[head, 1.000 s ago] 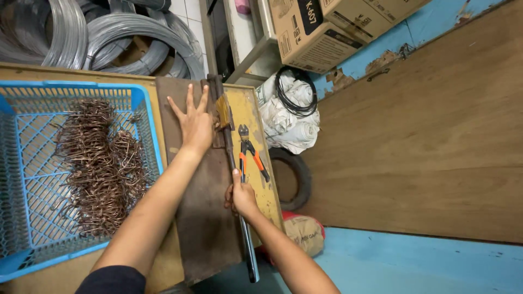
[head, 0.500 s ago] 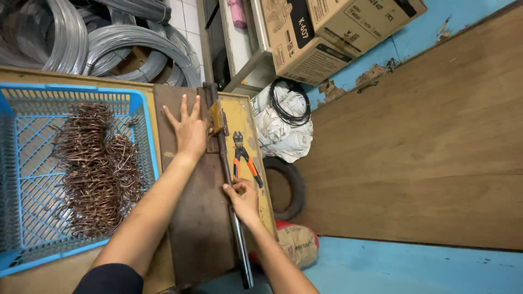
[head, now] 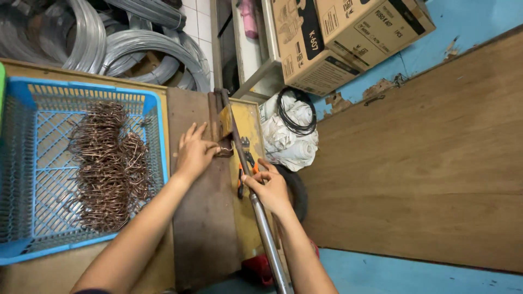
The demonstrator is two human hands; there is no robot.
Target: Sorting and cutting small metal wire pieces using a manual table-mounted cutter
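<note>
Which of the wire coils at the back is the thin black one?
The small black wire coil lying on the white sack, right of the bench. The other coils, behind the blue basket, are big, thick and silvery grey.

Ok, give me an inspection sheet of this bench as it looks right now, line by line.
Surface: dark metal plate on a wooden bench.
Job's things: long steel lever bar; small bent wire piece.
Clutter: blue plastic basket holding bent coppery wire pieces; orange-handled pliers.
Hands: left hand with fingers on the wire piece; right hand gripping the bar.
Cables: black cable coil on a white sack.
Surroundings: grey wire coils, cardboard boxes, wooden panel.
</note>
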